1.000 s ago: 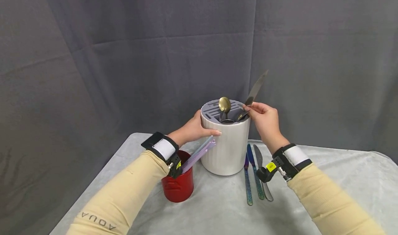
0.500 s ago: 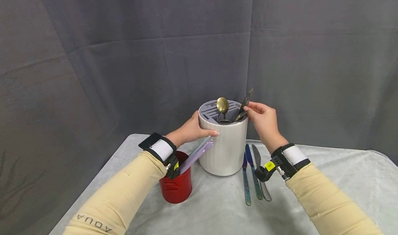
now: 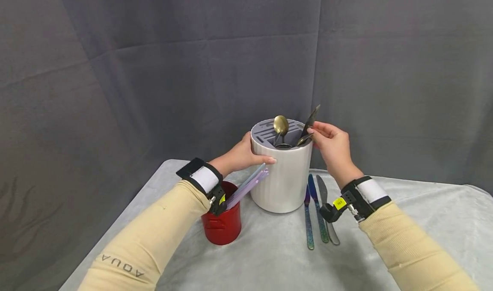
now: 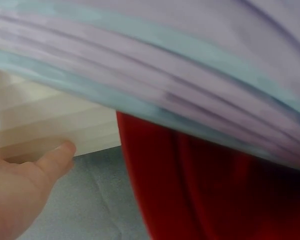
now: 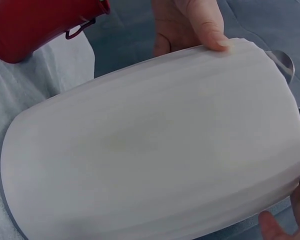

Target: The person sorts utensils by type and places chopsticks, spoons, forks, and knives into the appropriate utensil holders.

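My left hand [image 3: 240, 155] grips the left side of a white ridged utensil holder [image 3: 283, 179], thumb across its front and other fingers hidden behind. At the holder's right rim, my right hand [image 3: 335, 147] pinches a knife [image 3: 312, 117]. Its blade points up and leans right, while its lower end is hidden in the holder. A gold spoon [image 3: 281, 124] stands bowl-up in the open compartment of the grey slotted top. Another spoon [image 3: 304, 139] leans beside the right fingertips. In the right wrist view, the holder [image 5: 140, 145] hides most of the right hand.
A red cup [image 3: 222, 227] with lilac and pale blue straws [image 3: 248, 189] stands under the left wrist. Right of the holder lie a purple-blue knife [image 3: 309, 224], a blue-green knife [image 3: 319, 216] and a silver knife [image 3: 332, 233] on the grey cloth. A grey curtain hangs behind.
The knife has sunk lower at the holder, so less of its blade shows than a second ago. Both hands keep nearly the same place; the head view shifts slightly.
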`<state>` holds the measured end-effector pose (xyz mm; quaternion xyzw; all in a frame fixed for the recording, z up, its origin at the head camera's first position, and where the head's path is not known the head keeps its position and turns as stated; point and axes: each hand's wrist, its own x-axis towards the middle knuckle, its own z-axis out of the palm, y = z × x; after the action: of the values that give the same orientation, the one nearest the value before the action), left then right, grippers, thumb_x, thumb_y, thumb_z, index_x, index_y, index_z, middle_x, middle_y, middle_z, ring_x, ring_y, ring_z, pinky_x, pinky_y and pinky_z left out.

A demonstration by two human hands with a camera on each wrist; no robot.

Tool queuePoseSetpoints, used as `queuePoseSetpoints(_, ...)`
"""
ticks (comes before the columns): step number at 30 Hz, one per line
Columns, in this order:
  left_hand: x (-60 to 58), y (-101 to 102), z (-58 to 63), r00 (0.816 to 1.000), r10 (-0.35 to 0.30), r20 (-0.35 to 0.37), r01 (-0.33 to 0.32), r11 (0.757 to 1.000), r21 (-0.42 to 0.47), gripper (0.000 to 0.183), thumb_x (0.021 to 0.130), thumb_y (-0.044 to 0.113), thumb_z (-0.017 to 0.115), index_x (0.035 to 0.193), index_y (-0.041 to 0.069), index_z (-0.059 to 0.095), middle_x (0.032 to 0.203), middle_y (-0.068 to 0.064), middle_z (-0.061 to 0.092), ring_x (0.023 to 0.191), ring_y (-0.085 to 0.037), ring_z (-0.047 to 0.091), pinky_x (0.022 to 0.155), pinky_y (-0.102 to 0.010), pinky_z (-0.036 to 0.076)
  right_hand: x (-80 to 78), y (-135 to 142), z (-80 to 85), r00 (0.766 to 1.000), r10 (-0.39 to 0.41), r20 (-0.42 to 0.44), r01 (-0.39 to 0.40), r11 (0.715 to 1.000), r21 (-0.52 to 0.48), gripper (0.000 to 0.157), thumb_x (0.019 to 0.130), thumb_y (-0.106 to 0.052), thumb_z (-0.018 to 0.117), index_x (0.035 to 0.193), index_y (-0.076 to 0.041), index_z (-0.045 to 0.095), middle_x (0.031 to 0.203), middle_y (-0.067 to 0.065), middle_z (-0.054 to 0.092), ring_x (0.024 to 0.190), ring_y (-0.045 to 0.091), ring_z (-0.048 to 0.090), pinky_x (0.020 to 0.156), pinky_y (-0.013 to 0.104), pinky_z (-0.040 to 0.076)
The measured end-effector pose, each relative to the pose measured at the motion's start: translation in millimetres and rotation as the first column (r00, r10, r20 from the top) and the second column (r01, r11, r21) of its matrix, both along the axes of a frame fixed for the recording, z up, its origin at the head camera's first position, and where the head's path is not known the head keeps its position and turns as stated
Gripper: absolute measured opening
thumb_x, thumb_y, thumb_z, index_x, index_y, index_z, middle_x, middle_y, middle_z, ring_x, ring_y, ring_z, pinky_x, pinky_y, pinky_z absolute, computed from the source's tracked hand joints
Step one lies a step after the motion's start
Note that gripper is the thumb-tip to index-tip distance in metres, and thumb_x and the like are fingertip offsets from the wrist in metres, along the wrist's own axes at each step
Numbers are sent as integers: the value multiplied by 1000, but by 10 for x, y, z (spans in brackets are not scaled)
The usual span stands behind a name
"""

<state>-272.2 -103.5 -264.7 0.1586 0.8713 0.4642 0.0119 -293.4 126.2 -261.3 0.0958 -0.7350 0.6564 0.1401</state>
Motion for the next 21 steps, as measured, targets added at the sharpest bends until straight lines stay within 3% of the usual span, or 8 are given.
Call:
queuePoseSetpoints(4,14,-4,-22,1000,-8,7,7,1000,15,94,73,25,76,138,7,11,133,-12,31,116,-20,37,99,-37,35,2,81,-58,993,117,-28,-119,991,-65,45,89,-28,58,126,-2,50,120,9,55,109,16,50,94,43,41)
queuePoseSetpoints(8,21,-1,-41,999,-43,-17,44,998,36,93,73,22,76,137,8,11,132,-11,32,116,-20,38,99,-36,36,32,212,-128,958,279,-63,-286,941,-183,49,92,-25,54,131,0,41,121,2,54,118,17,45,92,32,43)
queuePoseSetpoints(11,23,1,-53,998,-63,-31,64,997,38,93,73,21,76,138,8,11,132,-11,32,116,-19,38,99,-36,36,58,302,-192,942,331,-57,-335,912,-236,47,92,-24,53,131,-1,39,119,0,56,116,14,47,85,24,46)
queuePoseSetpoints(14,25,-6,-67,997,-67,-36,68,997,30,93,73,21,77,138,8,11,132,-11,32,115,-19,38,99,-36,36,80,382,-301,948,318,-4,-311,927,-208,45,92,-28,53,127,-4,41,112,-1,59,105,13,55,81,23,47)
queuePoseSetpoints(18,20,-9,-74,996,-80,-48,82,996,37,92,73,19,76,138,8,13,132,-11,33,116,-20,39,99,-36,36,106,491,-537,968,227,105,-221,973,-63,44,93,-32,52,124,-3,42,99,-5,61,88,12,61,75,24,49)
queuePoseSetpoints(21,16,-2,-69,995,-88,-49,90,995,41,91,73,19,76,138,8,13,132,-10,34,115,-19,39,99,-35,35,120,566,-719,971,155,182,-164,986,38,44,94,-31,50,123,1,42,94,-5,60,81,11,61,71,25,49)
